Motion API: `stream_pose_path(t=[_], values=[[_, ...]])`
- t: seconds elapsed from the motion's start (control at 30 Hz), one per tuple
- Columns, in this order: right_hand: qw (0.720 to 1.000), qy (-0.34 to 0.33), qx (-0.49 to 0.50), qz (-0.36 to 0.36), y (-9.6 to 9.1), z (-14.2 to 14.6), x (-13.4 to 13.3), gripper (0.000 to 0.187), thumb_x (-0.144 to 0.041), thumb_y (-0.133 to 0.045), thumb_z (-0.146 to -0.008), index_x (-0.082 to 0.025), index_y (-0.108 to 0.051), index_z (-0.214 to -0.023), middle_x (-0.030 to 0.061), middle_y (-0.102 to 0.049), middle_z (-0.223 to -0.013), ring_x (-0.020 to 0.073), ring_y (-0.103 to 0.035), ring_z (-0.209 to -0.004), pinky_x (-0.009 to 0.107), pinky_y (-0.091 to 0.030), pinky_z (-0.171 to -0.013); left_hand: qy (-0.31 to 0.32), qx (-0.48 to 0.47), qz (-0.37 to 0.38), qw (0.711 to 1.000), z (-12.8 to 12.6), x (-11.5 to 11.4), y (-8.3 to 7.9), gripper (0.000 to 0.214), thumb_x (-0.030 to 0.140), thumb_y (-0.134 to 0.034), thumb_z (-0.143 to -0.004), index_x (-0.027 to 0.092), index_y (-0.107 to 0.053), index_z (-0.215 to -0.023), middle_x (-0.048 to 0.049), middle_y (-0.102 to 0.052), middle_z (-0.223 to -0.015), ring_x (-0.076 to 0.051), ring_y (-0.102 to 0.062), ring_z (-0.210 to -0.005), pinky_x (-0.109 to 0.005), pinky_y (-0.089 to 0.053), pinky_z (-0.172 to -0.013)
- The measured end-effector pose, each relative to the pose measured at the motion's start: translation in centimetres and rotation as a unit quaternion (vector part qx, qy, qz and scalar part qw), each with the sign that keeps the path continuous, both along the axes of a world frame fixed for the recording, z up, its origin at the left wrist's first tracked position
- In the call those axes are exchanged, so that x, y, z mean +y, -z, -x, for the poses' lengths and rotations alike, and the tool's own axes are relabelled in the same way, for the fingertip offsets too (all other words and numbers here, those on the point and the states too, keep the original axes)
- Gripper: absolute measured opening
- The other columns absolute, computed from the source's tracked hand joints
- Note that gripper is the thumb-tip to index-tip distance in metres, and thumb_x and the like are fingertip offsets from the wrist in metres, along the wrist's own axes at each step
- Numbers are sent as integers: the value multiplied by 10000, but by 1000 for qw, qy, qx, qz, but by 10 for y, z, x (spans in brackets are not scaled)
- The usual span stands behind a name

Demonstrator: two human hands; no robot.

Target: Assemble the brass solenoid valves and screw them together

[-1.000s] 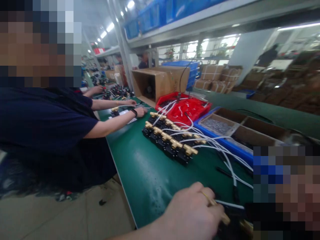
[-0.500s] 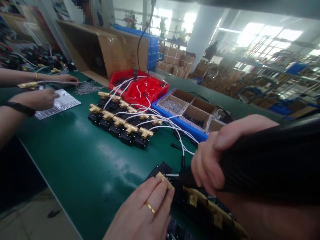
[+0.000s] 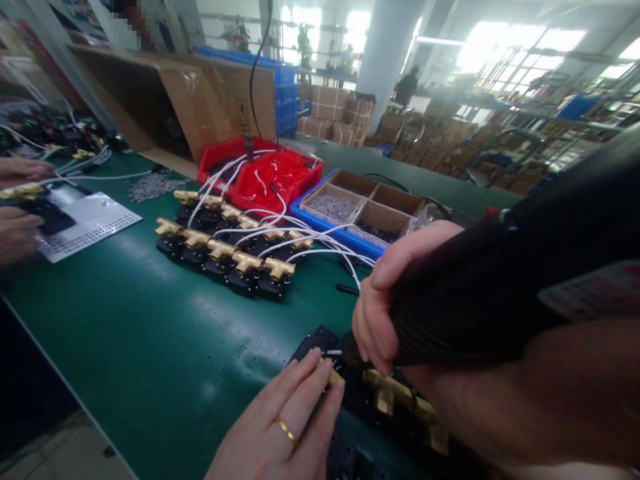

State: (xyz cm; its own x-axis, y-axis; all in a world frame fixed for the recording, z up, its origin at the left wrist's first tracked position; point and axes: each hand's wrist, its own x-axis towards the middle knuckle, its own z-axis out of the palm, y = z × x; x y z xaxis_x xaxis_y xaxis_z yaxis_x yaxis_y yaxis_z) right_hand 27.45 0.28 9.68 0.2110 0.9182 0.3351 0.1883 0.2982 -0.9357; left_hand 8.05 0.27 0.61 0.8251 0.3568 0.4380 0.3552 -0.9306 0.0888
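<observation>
My right hand is wrapped round a thick black electric screwdriver, tilted so its body rises to the upper right. The bit points left over a black-bodied unit with a brass fitting; I cannot tell whether it touches a screw. Wearing a gold ring, my left hand presses its closed fingers on the brass fitting of that unit. My fingers hide most of the fitting. More brass tee fittings on black bodies lie under my right hand, partly in shadow.
Two rows of brass-topped black units with white cables stand on the green table. Behind are a red bin, a blue tray holding screws, and a cardboard box. A co-worker's hands hold another unit by a perforated plate.
The screwdriver and my right hand have shifted left relative to the table. My left hand keeps its hold. The co-worker's hands have drawn left, showing a black unit above the plate.
</observation>
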Motion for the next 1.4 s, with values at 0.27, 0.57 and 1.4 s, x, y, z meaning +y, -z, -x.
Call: stream_pose_path(t=[0.27, 0.57, 1.4], values=[[995, 19, 93, -3, -3, 17, 4, 620, -803, -657, -626, -195, -542, -663, 10, -531, -541, 127, -468, -400, 208, -343, -327, -13, -14, -12, 1000, 0, -2, -6, 366, 142, -433, -930, 147, -612, -1248, -80, -639, -1280, -228, -585, -1214, -315, -517, -989], [977, -96, 186, -43, 3, 15, 2, 571, -650, -763, -656, -148, -535, -803, 3, -502, -546, 100, -464, -449, 189, -388, -422, -12, -15, 8, 1000, -2, -3, -9, 374, 131, -469, -892, 127, -621, -1234, -103, -634, -1285, -213, -566, -1239, -307, -479, -1029], [979, -21, 176, -99, 19, 25, -6, 518, -632, -670, -790, -134, -532, -832, 14, -490, -659, 67, -437, -528, 174, -371, -462, -18, 1, 56, 998, -4, -6, -21, 417, 69, -465, -851, 113, -619, -1235, -135, -634, -1274, -245, -583, -1218, -365, -511, -1009]])
